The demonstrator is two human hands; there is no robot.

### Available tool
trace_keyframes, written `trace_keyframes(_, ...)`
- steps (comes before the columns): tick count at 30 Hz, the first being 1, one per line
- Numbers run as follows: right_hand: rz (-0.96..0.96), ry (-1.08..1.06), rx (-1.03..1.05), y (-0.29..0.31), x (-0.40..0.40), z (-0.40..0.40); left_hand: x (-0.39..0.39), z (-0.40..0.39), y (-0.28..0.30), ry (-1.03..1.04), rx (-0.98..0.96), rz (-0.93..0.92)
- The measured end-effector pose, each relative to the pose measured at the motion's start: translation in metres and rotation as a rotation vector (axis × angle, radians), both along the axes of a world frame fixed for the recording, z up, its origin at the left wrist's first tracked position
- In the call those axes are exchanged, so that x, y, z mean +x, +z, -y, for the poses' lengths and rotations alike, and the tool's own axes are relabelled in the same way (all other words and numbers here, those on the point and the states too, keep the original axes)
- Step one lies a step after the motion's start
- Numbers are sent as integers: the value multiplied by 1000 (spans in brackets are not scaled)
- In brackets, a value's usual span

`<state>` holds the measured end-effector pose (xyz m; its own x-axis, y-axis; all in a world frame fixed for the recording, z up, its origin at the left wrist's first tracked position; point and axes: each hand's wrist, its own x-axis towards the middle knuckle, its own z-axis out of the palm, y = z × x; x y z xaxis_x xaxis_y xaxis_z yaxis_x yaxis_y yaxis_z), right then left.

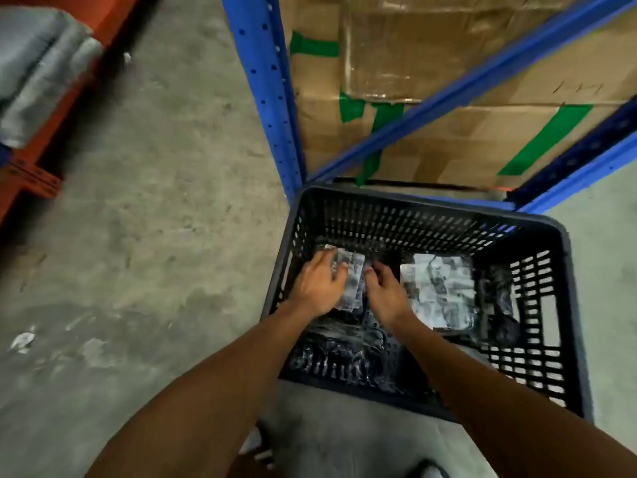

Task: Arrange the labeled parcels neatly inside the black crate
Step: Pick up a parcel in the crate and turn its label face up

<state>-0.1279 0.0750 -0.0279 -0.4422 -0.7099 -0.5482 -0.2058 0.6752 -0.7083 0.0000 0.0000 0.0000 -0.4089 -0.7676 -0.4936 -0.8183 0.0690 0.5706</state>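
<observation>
The black crate stands on the concrete floor, its slotted walls open at the top. Inside, at the far left, lies a black parcel with a white label. My left hand grips its left edge and my right hand grips its right edge, fingers curled onto it. To the right lies a second labeled parcel, flat, label up. A dark wrapped parcel rests by the right wall. More glossy black parcels lie near the front left, partly hidden under my forearms.
A blue steel rack rises just behind the crate, holding cardboard boxes with green tape. An orange rack with grey bundles stands at the far left. Bare concrete floor lies left of the crate.
</observation>
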Motion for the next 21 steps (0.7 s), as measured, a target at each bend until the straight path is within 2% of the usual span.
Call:
trace_keyframes(4,183,-82,66,-64,-7,28,-14,12,-64,-55,30,81)
trace_keyframes(7,227,-132,41,-96,-7,39,-25,14,-95,-107,25,127)
trace_keyframes(14,419,-213,59,-113,-8,36,-21,12,-121,-250,21,230)
trace_keyframes(17,555,-250,0,-100,-13,30,-16,9,-115,-212,99,162)
trace_keyframes(21,618,-378,-135,-80,-23,30,-12,17,-92,-68,189,-67)
